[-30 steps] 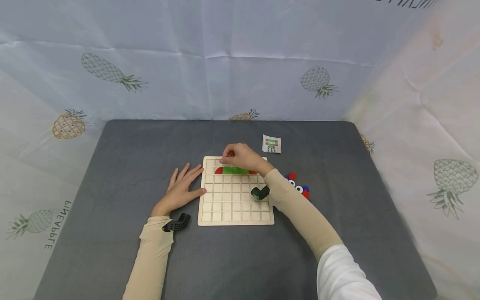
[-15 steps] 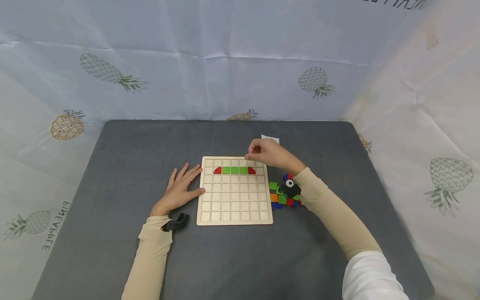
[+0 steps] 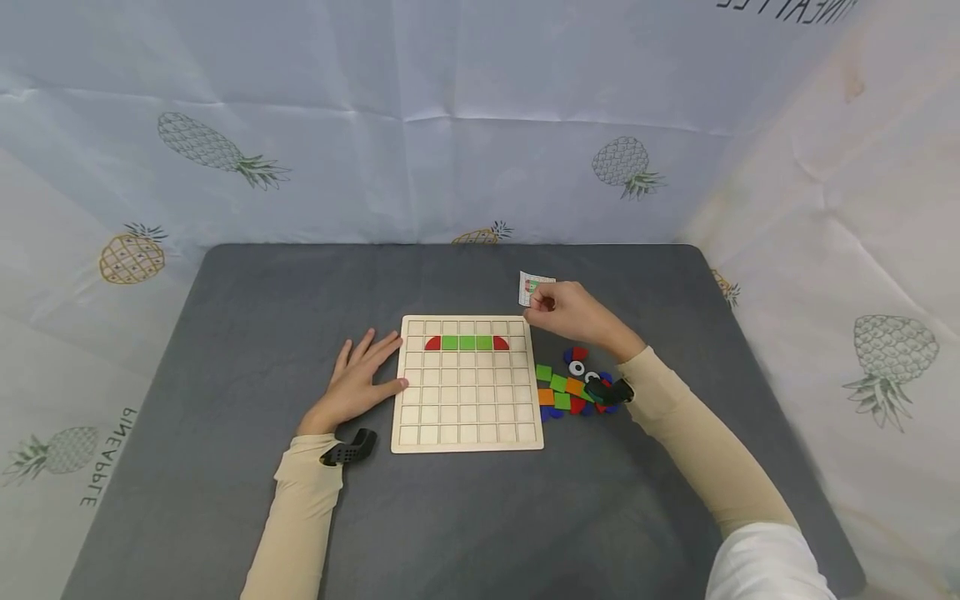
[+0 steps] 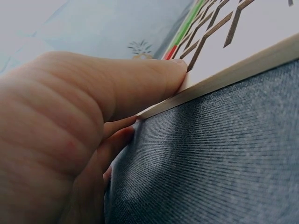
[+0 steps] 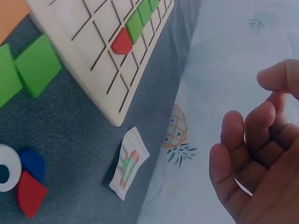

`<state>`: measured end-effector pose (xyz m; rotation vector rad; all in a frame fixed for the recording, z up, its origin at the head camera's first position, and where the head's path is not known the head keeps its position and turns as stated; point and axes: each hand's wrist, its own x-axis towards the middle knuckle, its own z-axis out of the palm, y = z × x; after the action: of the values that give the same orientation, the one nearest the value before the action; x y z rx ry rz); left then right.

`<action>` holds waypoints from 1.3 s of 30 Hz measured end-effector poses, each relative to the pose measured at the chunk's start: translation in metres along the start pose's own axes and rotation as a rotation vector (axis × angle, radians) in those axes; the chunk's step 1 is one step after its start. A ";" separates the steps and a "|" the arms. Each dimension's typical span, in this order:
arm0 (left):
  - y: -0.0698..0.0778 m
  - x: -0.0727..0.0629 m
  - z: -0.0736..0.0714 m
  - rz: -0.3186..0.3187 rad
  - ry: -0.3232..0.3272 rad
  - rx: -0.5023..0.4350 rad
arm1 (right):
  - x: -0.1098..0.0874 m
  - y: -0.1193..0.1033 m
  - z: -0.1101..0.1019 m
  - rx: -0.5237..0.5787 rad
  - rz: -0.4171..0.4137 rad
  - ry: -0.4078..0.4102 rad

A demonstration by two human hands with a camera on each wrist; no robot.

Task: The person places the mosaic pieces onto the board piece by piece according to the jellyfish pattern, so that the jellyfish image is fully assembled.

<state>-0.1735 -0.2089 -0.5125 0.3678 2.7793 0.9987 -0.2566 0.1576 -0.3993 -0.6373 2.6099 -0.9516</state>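
A wooden grid board [image 3: 462, 392] lies flat on the table. One row near its far edge bears three green squares [image 3: 467, 342] between two red quarter-round pieces [image 3: 432, 343]. At the board's left side my left hand [image 3: 358, 385] lies spread on the tabletop; in the left wrist view its thumb [image 4: 145, 81] presses on the rim. My right hand [image 3: 570, 312] hovers past the board's far right corner, partly over a small pattern card [image 5: 129, 163]. Its fingers curl loosely in the right wrist view, with nothing seen between them.
Loose pieces lie right of the board: green squares [image 3: 543, 372], orange squares [image 3: 546, 397], red and blue rounded pieces [image 5: 32, 193] and white rings with dark centres [image 3: 577, 367]. The dark grey table [image 3: 465, 525] meets a pineapple-print curtain [image 3: 420, 167] behind.
My right hand has moved right, from over the board's row of pieces to beside the card, uncovering that row and the loose pieces. My left hand has stayed in place.
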 end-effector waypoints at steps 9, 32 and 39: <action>0.001 0.002 0.001 -0.010 -0.013 0.001 | -0.018 0.023 0.000 0.011 0.054 0.037; 0.000 0.002 0.000 -0.019 -0.015 0.004 | -0.042 0.054 0.028 -0.044 0.132 -0.054; -0.001 0.002 0.000 -0.015 -0.017 0.004 | -0.047 0.058 0.038 -0.058 0.152 -0.085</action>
<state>-0.1753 -0.2088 -0.5129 0.3540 2.7654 0.9827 -0.2187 0.2001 -0.4604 -0.4739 2.5763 -0.7884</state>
